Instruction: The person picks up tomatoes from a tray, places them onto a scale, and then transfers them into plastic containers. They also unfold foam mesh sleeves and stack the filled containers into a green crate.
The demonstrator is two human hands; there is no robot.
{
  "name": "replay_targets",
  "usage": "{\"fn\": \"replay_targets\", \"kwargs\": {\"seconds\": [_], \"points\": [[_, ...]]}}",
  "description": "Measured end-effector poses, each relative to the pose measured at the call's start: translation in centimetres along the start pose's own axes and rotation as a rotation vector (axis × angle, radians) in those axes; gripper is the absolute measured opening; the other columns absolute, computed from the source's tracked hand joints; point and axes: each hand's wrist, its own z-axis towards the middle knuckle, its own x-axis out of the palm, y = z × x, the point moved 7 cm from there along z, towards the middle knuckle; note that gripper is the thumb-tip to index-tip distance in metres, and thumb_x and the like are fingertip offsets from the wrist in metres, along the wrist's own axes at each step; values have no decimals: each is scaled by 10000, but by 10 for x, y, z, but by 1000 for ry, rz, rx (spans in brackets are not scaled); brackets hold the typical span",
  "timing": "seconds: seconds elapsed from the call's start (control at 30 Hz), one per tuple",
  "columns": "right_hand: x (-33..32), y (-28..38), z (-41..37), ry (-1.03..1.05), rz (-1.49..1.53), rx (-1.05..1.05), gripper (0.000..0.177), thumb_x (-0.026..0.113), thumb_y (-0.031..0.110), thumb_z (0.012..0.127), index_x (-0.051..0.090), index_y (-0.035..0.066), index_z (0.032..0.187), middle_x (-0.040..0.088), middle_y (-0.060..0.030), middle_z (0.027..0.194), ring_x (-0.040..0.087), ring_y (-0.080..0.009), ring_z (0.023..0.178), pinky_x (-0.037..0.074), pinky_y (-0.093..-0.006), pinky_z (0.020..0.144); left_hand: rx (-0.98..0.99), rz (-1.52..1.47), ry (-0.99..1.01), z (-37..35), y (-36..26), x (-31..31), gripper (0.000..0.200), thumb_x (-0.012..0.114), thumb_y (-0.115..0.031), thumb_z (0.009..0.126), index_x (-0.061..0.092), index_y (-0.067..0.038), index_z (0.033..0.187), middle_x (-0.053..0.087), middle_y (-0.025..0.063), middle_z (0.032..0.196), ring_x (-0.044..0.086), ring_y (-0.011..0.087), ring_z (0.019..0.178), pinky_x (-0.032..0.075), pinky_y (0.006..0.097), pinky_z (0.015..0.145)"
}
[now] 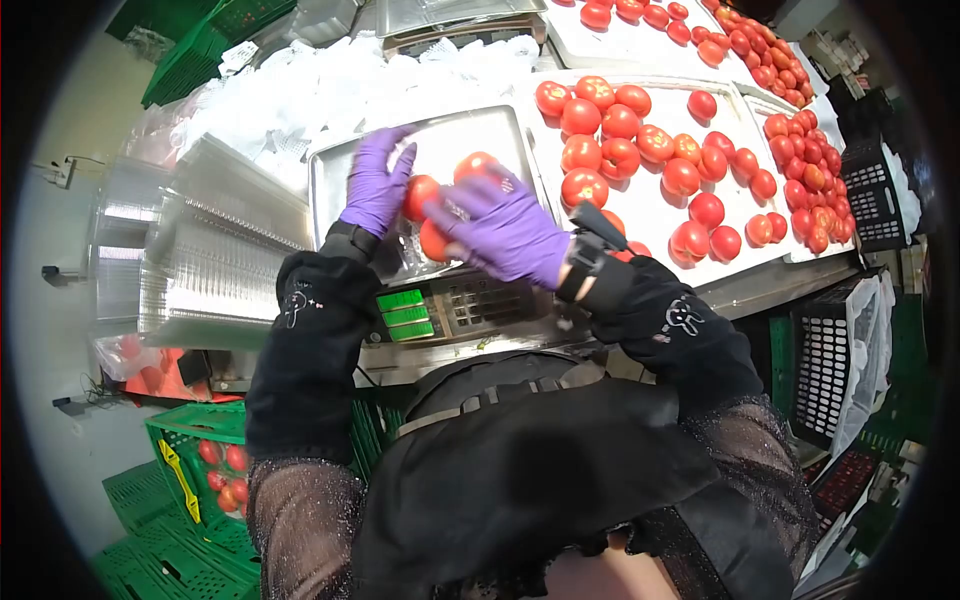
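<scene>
My left hand (376,182), in a purple glove, is at the left side of the metal scale pan (517,140), fingers apart, beside a red tomato (420,196). Over the pan's middle, my right hand (508,232), also gloved in purple, lies with fingers stretched across the tomatoes and slightly blurred. A second tomato (474,165) shows above its fingers. Another tomato (434,242) is partly covered by them. Clear plastic shows under the tomatoes, mostly hidden by my hands. Below the pan, the scale's display (405,313) glows green beside its keypad (480,305).
Loose tomatoes (655,145) lie on a white tray (640,215) at the right, with more tomatoes (808,180) beyond. Stacked clear plastic containers (225,235) stand at the left. White netting (370,85) is piled behind the scale. A green crate (175,425) sits lower left; a black crate (825,365) lower right.
</scene>
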Motion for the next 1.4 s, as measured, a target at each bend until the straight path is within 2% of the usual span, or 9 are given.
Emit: {"fn": "replay_targets", "kwargs": {"seconds": [0.1,0.23,0.37,0.47,0.57,0.97,1.17,1.23,1.4], "points": [[-50,-42,-21,-210,85,328,379,652,289,830,615,100,1156,544,-158,1147,501,-334,1062,382,-424,925,-581,-582,-425,-21,37,-25,275,591,-214,933,555,-66,1162,590,100,1034,561,220,961,461,334,861],[-29,-111,-90,-545,759,811,330,587,323,930,630,46,1103,604,-101,997,571,-180,914,453,-298,793,-1341,-1364,-215,-51,61,7,407,556,-275,964,472,-61,1300,562,157,1235,529,229,1110,476,354,837],[13,-110,-123,-332,1460,1169,418,503,409,975,604,23,1100,626,-55,832,587,-100,696,460,-210,637,-814,-1269,-85,-39,52,-24,466,570,-310,956,455,-56,1331,539,140,1296,523,260,1122,448,374,919],[23,-78,-106,-142,1450,1292,489,438,480,982,586,24,1081,598,-44,658,560,-89,499,438,-205,482,-452,-227,97,-60,1,-46,607,668,-278,896,402,-56,1393,521,119,1308,495,235,1155,422,347,963],[38,-76,-103,-104,1489,1161,395,451,392,991,576,18,978,603,-44,666,567,-97,509,447,-218,485,-947,-503,358,-120,-9,-27,594,710,-239,866,440,11,1332,596,99,1012,591,138,908,501,262,766],[19,-79,-90,-101,1235,1222,414,539,63,831,519,-81,1219,576,-25,812,550,-90,675,456,-236,620,-1007,-1055,-82,-144,-45,-8,453,627,1,810,425,23,1216,599,69,781,618,149,667,511,258,633],[-48,-4,10,-292,1291,741,531,572,26,848,422,-72,1348,588,-130,1206,571,-106,868,470,-223,780,-570,-872,-339,-162,-105,-133,500,749,-94,780,441,-69,1172,510,36,869,529,119,844,463,264,761],[-60,22,46,-244,1351,525,553,587,36,853,403,-61,1366,462,-184,1395,578,-134,973,481,-239,834,-472,-747,-449,-180,-117,-188,827,872,-302,671,359,-105,1289,431,75,1155,488,169,1054,445,305,891],[-77,154,171,199,1133,-186,497,652,226,897,511,-55,1283,571,-160,1277,616,-162,900,492,-284,820,-545,-1132,-1057,-267,-108,-283,532,619,-379,913,418,-99,1318,521,70,1224,605,186,989,551,347,851]]}}
